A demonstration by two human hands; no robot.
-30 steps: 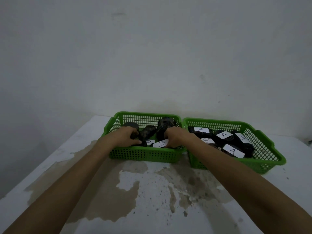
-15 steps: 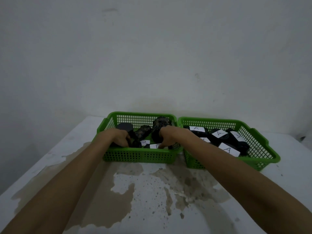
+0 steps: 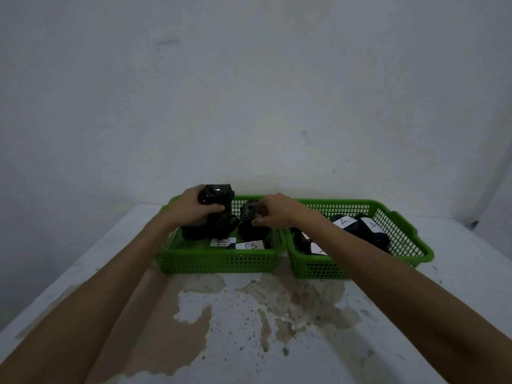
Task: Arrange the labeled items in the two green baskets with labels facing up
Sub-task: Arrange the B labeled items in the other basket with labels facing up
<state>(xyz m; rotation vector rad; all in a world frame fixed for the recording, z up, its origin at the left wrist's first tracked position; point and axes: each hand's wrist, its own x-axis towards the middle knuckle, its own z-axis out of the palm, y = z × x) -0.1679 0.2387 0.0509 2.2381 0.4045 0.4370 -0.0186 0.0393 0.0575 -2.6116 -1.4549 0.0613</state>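
Two green baskets stand side by side on the table. In the left basket lie dark wrapped items, two showing white "B" labels near the front wall. My left hand grips a tall dark wrapped item, held upright above that basket with no label showing. Beside it, my right hand pinches the top of a dark round item, whose label is hidden. The right basket holds dark items with white "A" labels facing up, partly covered by my right forearm.
The white table has brown stains in front of the baskets. A pale wall rises just behind the baskets. The table's left edge runs diagonally at the lower left.
My left hand has lifted a tall dark item upright out of the left basket. My right hand has risen from the basket floor to the top of the round item.
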